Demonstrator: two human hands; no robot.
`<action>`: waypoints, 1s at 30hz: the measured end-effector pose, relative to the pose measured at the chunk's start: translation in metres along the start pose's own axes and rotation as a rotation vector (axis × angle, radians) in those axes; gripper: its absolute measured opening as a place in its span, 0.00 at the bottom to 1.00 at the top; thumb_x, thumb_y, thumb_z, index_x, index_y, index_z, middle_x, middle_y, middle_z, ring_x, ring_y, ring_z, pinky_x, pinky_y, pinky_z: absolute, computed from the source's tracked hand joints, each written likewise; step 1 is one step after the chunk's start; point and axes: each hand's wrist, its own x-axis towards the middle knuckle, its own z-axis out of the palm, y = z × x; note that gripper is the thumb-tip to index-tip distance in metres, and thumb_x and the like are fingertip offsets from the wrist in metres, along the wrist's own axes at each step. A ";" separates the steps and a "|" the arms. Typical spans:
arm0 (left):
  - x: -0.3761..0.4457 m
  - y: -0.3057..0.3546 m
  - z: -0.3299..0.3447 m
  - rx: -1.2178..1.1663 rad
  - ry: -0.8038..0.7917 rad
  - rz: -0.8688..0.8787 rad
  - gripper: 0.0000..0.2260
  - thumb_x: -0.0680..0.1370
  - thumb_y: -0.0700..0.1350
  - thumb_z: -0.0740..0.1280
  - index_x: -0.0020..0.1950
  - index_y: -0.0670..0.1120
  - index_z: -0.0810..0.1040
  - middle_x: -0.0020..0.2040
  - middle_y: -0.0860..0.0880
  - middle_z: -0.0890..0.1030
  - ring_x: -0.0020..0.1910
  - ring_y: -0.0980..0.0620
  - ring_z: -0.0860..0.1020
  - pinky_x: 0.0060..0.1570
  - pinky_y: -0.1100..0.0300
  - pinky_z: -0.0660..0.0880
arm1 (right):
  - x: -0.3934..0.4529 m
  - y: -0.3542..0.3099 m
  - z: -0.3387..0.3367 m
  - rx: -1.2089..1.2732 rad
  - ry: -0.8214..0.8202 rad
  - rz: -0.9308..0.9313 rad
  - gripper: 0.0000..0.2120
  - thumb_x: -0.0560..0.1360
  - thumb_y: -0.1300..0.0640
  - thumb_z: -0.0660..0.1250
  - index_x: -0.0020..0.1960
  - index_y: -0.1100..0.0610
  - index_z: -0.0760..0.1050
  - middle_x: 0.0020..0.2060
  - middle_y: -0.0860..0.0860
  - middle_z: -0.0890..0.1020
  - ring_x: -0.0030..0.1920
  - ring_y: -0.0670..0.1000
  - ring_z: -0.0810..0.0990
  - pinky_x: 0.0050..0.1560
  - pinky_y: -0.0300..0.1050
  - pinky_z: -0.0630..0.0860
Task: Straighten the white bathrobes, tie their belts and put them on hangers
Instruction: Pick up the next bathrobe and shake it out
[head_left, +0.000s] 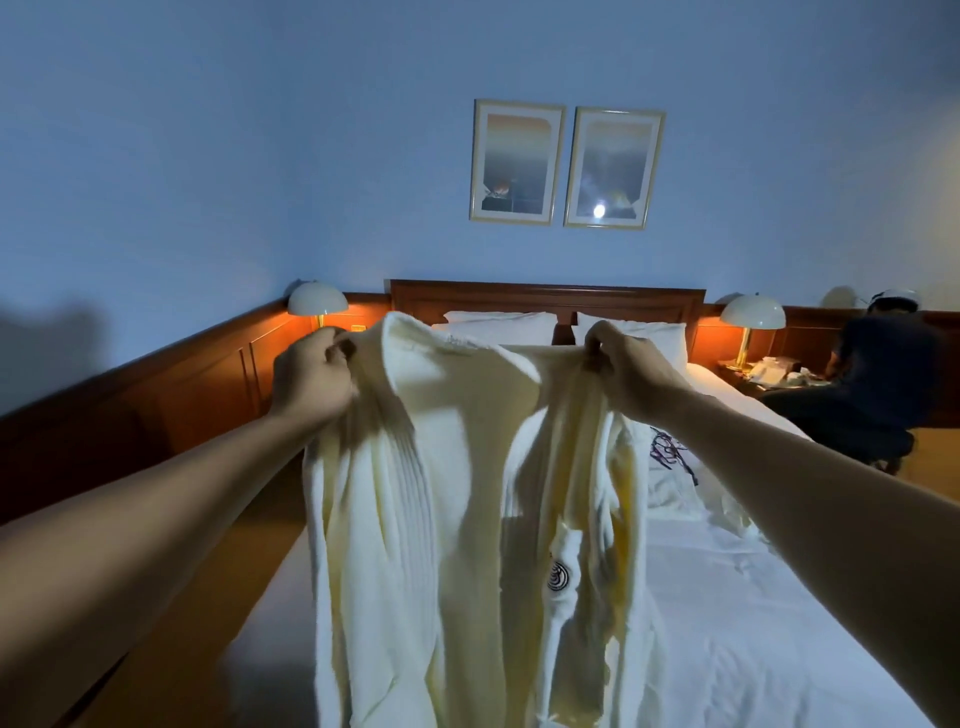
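A white bathrobe (457, 499) hangs in the air in front of me, over the bed. My left hand (311, 376) grips its left shoulder and my right hand (626, 366) grips its right shoulder, both at chest height. The collar stands up between my hands and the front panels hang open. A round dark emblem (559, 576) shows on the right panel. Behind the held robe another white robe (675, 483) with a dark emblem lies crumpled on the bed. No belt or hanger is visible.
The bed (753, 623) with white sheets and two pillows (498, 325) fills the middle. Lit lamps (318, 301) stand on both sides of the wooden headboard. A person in dark clothes (878, 374) sits at the right by a nightstand. Wood floor lies left.
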 end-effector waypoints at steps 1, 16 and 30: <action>0.002 0.002 0.001 -0.004 0.016 -0.013 0.09 0.81 0.39 0.59 0.49 0.44 0.79 0.48 0.41 0.82 0.49 0.40 0.77 0.43 0.56 0.66 | 0.000 -0.002 0.001 0.057 0.004 0.025 0.10 0.79 0.66 0.58 0.53 0.53 0.71 0.41 0.50 0.79 0.37 0.55 0.76 0.34 0.46 0.71; 0.019 -0.009 -0.026 0.189 -0.176 0.573 0.05 0.81 0.41 0.67 0.48 0.40 0.74 0.40 0.50 0.73 0.38 0.48 0.70 0.37 0.57 0.62 | -0.003 0.007 -0.003 -0.259 -0.139 -0.185 0.05 0.79 0.59 0.64 0.53 0.51 0.74 0.46 0.53 0.79 0.45 0.60 0.79 0.44 0.55 0.79; 0.009 -0.025 -0.004 -0.009 -0.098 0.363 0.08 0.81 0.37 0.64 0.46 0.49 0.70 0.44 0.53 0.74 0.42 0.61 0.68 0.42 0.61 0.62 | -0.006 -0.007 0.010 0.297 -0.180 0.084 0.14 0.80 0.63 0.65 0.54 0.47 0.84 0.44 0.38 0.83 0.44 0.37 0.79 0.41 0.27 0.71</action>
